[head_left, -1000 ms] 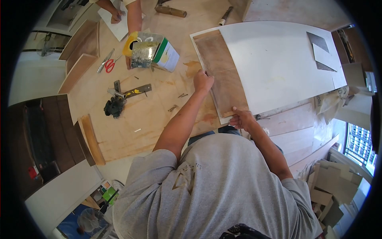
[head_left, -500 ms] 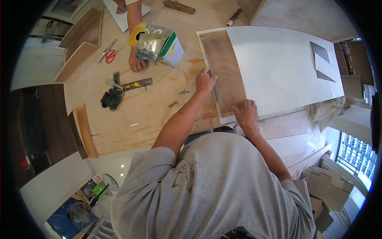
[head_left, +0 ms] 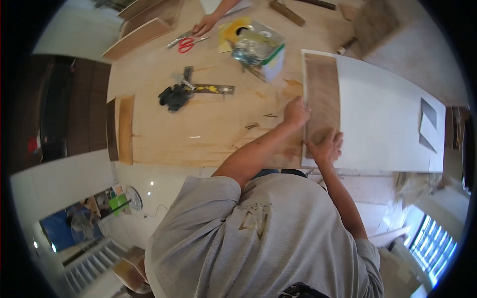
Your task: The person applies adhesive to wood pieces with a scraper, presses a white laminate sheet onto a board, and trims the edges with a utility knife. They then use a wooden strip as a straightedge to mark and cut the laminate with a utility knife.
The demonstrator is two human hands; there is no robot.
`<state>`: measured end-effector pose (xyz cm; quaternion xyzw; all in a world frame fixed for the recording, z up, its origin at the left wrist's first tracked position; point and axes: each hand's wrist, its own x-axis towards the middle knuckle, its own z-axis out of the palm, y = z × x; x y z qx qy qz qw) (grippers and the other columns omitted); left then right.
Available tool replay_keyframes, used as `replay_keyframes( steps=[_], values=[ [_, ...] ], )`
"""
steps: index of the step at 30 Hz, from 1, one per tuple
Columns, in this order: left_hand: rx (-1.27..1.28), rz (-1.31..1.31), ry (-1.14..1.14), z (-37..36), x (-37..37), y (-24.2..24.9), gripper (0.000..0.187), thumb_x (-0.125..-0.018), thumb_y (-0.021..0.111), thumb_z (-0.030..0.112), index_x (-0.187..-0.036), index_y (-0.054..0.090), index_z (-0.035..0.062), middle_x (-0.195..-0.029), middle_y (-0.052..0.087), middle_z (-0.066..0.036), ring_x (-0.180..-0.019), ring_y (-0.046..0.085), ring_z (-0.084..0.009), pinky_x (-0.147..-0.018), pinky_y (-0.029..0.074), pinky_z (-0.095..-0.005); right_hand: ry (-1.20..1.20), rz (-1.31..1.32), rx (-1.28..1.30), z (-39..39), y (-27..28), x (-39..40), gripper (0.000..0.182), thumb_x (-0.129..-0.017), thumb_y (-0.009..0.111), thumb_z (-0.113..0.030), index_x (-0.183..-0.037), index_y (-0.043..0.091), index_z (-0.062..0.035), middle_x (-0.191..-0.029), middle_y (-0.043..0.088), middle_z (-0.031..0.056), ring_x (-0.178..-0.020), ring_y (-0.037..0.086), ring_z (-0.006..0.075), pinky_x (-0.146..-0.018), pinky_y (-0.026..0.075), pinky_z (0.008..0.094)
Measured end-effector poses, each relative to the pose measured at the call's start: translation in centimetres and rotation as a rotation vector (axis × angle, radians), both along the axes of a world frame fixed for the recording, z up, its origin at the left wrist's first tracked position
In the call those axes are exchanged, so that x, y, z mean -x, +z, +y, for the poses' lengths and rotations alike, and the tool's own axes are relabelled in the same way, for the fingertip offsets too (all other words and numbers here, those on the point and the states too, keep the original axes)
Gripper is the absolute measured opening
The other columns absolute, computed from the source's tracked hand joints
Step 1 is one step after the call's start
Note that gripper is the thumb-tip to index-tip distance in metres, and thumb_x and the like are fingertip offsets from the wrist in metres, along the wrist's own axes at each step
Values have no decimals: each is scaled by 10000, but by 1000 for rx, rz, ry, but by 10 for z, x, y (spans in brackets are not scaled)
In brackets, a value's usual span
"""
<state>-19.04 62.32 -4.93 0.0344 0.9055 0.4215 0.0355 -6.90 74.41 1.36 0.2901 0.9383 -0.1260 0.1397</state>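
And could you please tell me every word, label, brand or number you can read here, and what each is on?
No text can be read.
Container with the green edge: any lettering is blurred.
Metal square: any numbers are too small to read.
Grey shirt: an angular print, no readable letters.

Left bare hand point(head_left: 297, 113), centre: fingertips hidden. Square metal tin with green-edged label point(head_left: 256, 52), upper centre: blurred, contents unclear. Co-worker's bare forearm point(head_left: 224, 8), top: cut off.
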Motion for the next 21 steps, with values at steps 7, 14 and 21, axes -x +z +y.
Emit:
replay_keyframes(
  steps=[7,14,21],
  values=[
    [-364,44,317,-114,-21,12,187,-818,651,73,-1002,681,73,-822,691,-153,-757,675,-324,-675,531,-411,22,-22,-4,-1,-2,-1,1175,-671,851,-538,-1552,251,-42,-1602,185,270,-1470,223,444,-1102,338,571],
    [428,27,863,-310,51,39,340,-849,673,272,-1024,663,-21,-959,716,-226,-918,698,-393,-807,545,-493,24,-6,-16,-2,-11,-1,1174,-659,856,-532,-1549,256,-56,-1601,185,272,-1468,220,448,-1095,341,608],
    [348,-187,779,-360,88,31,423,-785,739,321,-1019,668,-25,-1017,713,-250,-991,690,-409,-829,549,-481,7,-61,-71,-1,-18,0,1250,-611,863,-590,-1550,238,-51,-1601,178,263,-1445,269,434,-1086,364,582]
  ],
)
